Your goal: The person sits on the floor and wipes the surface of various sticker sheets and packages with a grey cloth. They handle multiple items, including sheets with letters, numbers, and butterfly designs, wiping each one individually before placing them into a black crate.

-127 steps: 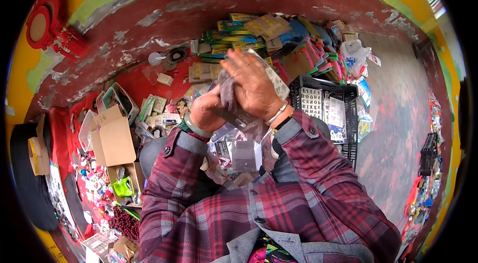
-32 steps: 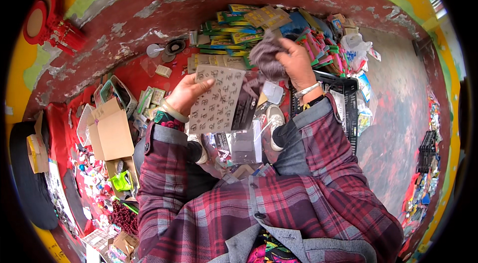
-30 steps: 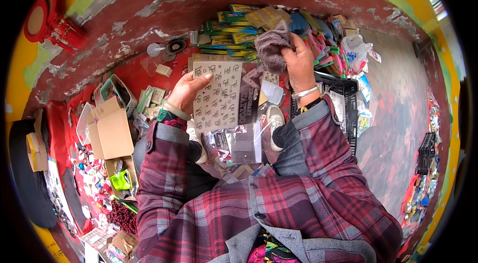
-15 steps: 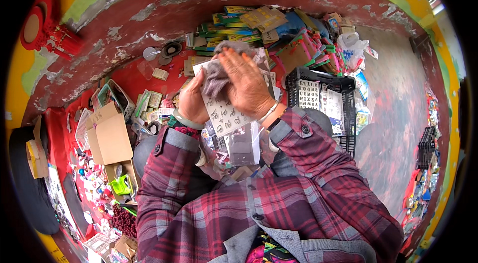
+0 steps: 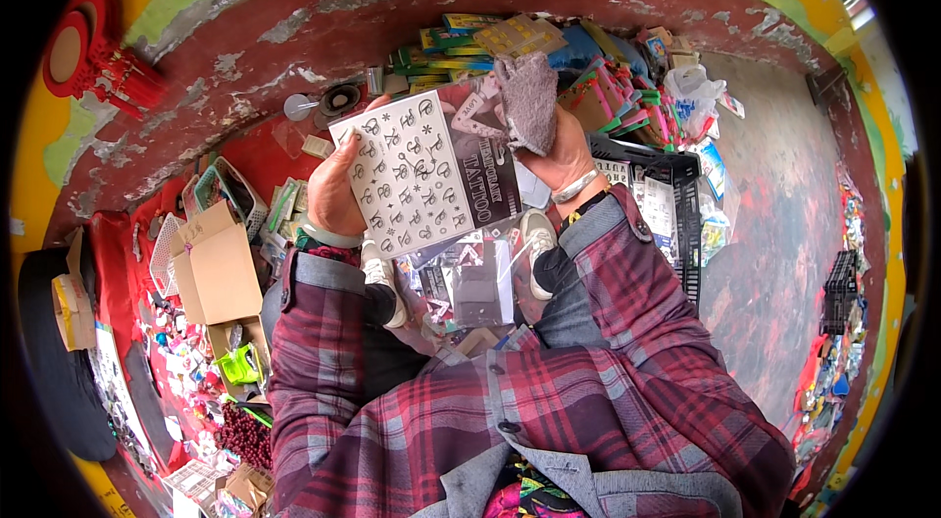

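Note:
A flat tattoo sheet packet is tilted up in front of me. Its white sheet carries rows of small black curly designs, and a dark clear-plastic band runs along its right side. My left hand grips the packet's left edge, the thumb lying over the front. At the right edge, my right hand is closed on a crumpled grey cloth, which overlaps the packet's upper right corner. The right fingers are partly hidden behind the cloth and packet, so whether they also pinch the packet is unclear.
Between my shoes lie more plastic-wrapped packets. A black crate with similar sheets stands on the right. Colourful boxes are piled along the wall. To the left are an open cardboard box and a basket.
My right hand and the cloth have moved off the sheet's front to its right edge. The packet has turned more face-on, and its printed designs now show.

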Demonstrator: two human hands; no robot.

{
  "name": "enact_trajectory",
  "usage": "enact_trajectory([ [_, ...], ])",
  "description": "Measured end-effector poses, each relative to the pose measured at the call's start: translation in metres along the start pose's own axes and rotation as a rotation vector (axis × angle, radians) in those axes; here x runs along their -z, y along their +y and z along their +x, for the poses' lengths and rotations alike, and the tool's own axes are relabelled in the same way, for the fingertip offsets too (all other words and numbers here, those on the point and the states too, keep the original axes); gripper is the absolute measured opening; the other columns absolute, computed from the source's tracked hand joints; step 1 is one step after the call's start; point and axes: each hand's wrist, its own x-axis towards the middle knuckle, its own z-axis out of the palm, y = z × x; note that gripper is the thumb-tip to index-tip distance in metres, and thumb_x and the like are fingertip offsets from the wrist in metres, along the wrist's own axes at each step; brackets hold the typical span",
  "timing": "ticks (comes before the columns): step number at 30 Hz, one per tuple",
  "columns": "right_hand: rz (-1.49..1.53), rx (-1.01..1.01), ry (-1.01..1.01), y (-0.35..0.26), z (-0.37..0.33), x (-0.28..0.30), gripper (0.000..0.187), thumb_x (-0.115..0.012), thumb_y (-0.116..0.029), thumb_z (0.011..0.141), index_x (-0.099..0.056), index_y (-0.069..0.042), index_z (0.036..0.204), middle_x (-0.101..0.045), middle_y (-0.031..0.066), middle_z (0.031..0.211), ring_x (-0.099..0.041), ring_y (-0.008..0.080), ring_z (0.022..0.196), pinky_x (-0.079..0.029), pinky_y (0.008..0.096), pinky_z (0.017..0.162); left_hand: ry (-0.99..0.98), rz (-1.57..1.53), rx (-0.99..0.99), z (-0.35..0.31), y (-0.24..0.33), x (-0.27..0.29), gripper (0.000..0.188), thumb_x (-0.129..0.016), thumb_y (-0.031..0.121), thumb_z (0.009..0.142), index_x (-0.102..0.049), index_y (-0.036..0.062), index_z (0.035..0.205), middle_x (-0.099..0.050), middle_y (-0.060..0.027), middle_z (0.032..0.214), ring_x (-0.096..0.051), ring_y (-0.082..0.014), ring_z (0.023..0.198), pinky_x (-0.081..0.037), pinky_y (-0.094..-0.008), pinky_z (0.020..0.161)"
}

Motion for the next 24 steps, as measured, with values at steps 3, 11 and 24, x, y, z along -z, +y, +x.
enact_trajectory([
  [3,0.871,-0.269,-0.111,0.005,0.007,-0.003,0.061,-0.071,-0.011,0.078,-0.042,-0.004,0.132,-0.055,0.0053,0.123,-0.056,0.0165,0.107,-0.043,0.0285,0.094,0.033,0.035,0.053,0.003,-0.004,0.002,0.058,-0.047,0.032,0.092,-0.03,0.0038,0.14,-0.046,-0.0164,0.132,-0.049,-0.029,0.117,-0.039,-0.0418,0.098],
  [11,0.446,-0.329,0.037,0.02,0.008,-0.013,0.033,-0.057,0.006,0.077,-0.058,0.005,0.11,-0.063,0.0104,0.105,-0.062,0.0191,0.095,-0.049,0.0297,0.087,0.022,0.129,0.149,0.001,-0.016,-0.009,0.062,-0.053,0.03,0.09,-0.029,0.0032,0.14,-0.046,-0.0153,0.131,-0.051,-0.0266,0.114,-0.041,-0.04,0.096],
  [24,0.421,-0.256,0.217,0.023,0.015,-0.009,0.026,-0.055,0.007,0.079,-0.06,0.003,0.105,-0.064,0.0105,0.101,-0.064,0.0209,0.088,-0.053,0.0313,0.08,0.272,0.138,0.147,0.004,-0.024,0.006,0.03,-0.056,0.012,0.088,-0.051,-0.0032,0.114,-0.063,-0.0142,0.102,-0.063,-0.0239,0.089,-0.052,-0.0368,0.08],
])
